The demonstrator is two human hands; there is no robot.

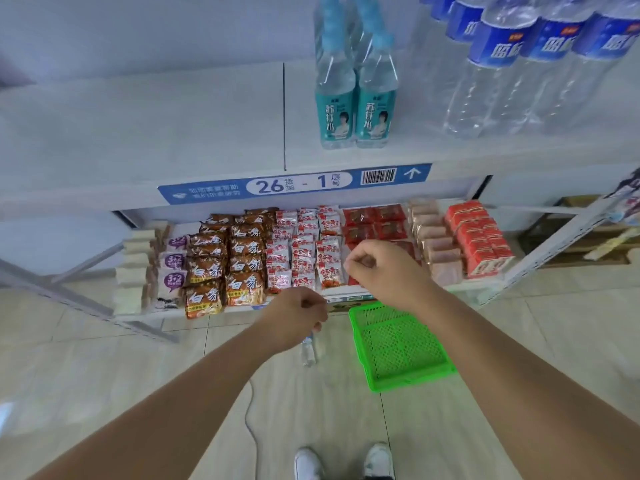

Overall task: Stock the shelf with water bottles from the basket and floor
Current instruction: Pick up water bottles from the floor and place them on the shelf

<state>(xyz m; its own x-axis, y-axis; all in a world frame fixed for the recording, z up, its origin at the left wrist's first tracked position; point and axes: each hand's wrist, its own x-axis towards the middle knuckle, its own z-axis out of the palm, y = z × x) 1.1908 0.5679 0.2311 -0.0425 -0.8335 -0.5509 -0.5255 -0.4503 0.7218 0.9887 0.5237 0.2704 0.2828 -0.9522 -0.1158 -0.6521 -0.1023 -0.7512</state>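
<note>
A small clear water bottle point(308, 352) is on the tiled floor, just left of the green mesh basket point(367, 370), which holds nothing. My left hand point(297, 315) hovers above the bottle with fingers curled in and nothing in it; it partly hides the bottle's top. My right hand point(379, 270) is a loose fist with nothing in it, in front of the lower snack shelf. On the white upper shelf point(207, 133) stand two teal-labelled bottles point(355, 112) and, to the right, several blue-labelled water bottles point(502, 71).
The lower shelf point(194, 315) is packed with rows of noodle and snack packets point(242, 258) and red cartons point(479, 237). The upper shelf's left half is bare. A thin cable point(250, 420) runs across the floor. My white shoes point(343, 462) are at the bottom edge.
</note>
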